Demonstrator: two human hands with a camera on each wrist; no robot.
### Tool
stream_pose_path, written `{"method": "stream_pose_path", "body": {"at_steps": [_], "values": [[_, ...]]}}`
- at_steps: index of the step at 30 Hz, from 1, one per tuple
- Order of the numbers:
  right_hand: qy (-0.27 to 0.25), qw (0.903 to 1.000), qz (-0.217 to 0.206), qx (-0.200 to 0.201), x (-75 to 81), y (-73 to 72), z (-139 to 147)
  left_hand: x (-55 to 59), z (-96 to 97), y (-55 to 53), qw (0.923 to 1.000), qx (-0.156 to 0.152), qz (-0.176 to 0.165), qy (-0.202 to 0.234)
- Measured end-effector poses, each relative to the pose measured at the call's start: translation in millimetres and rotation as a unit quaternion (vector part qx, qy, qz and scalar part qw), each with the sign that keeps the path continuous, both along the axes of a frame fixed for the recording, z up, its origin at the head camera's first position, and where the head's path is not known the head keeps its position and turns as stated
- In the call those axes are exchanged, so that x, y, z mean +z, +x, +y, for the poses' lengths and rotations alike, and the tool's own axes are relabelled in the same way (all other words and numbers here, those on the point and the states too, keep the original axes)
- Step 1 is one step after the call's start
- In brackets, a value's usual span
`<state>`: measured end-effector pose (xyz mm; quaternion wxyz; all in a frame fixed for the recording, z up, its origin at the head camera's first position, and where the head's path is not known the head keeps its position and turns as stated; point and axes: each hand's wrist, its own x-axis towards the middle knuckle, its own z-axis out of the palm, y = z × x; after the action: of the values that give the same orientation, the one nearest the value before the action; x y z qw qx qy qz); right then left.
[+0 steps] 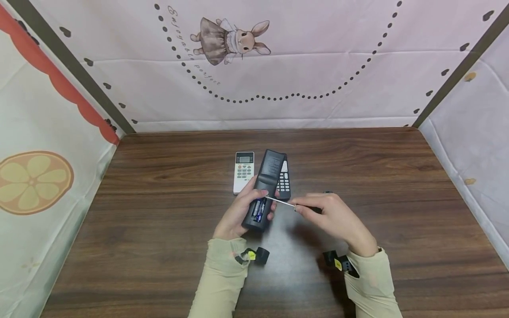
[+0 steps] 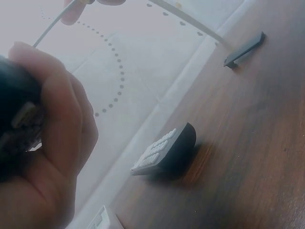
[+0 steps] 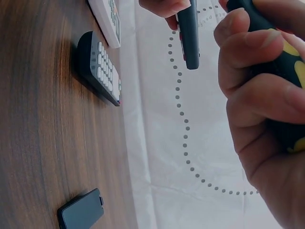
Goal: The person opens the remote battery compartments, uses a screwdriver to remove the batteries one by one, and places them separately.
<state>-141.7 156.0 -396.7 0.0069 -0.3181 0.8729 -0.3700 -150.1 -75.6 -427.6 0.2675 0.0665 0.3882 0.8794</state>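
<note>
My left hand (image 1: pixel 240 212) grips a dark remote control (image 1: pixel 271 165), its back turned up and its battery bay uncovered, with blue batteries (image 1: pixel 259 210) inside. The left thumb lies over the upper end of the bay. In my right hand (image 1: pixel 332 216) is a screwdriver (image 1: pixel 280 202) with a thin metal shaft and, in the right wrist view, a black and yellow handle (image 3: pixel 290 52). Its tip reaches the top of the bay beside the left thumb; whether it touches a battery I cannot tell. The black battery cover (image 3: pixel 82 211) lies on the table, mostly hidden by the right hand in the head view.
A white remote control (image 1: pixel 244 170) lies behind the left hand. Another dark remote with white buttons (image 1: pixel 284 187) lies partly under the held one's outline. The wooden table (image 1: pixel 167 212) ends at cloth walls (image 1: pixel 278 110) at the back and sides.
</note>
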Motion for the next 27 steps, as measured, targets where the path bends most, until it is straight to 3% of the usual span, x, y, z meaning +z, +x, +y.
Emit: {"method": "stream_pose_path", "body": {"at_steps": [6,16,23,27], "values": [[-0.004,0.9999,0.007,-0.006,0.2,0.1,-2.3,-0.3,0.1,-0.5,0.9998,0.016,0.006,0.007],[0.006,0.9993,0.004,-0.036,-0.1,1.5,-5.3,-4.8,1.4,-3.1,0.9988,0.047,-0.014,0.002],[0.007,0.9982,-0.006,-0.06,4.0,1.1,3.7,-12.8,3.9,-7.0,0.9978,0.065,0.015,0.001],[0.005,0.9953,-0.013,-0.096,7.9,1.1,16.6,-14.7,7.8,-8.2,0.9963,0.083,0.021,-0.009]]}}
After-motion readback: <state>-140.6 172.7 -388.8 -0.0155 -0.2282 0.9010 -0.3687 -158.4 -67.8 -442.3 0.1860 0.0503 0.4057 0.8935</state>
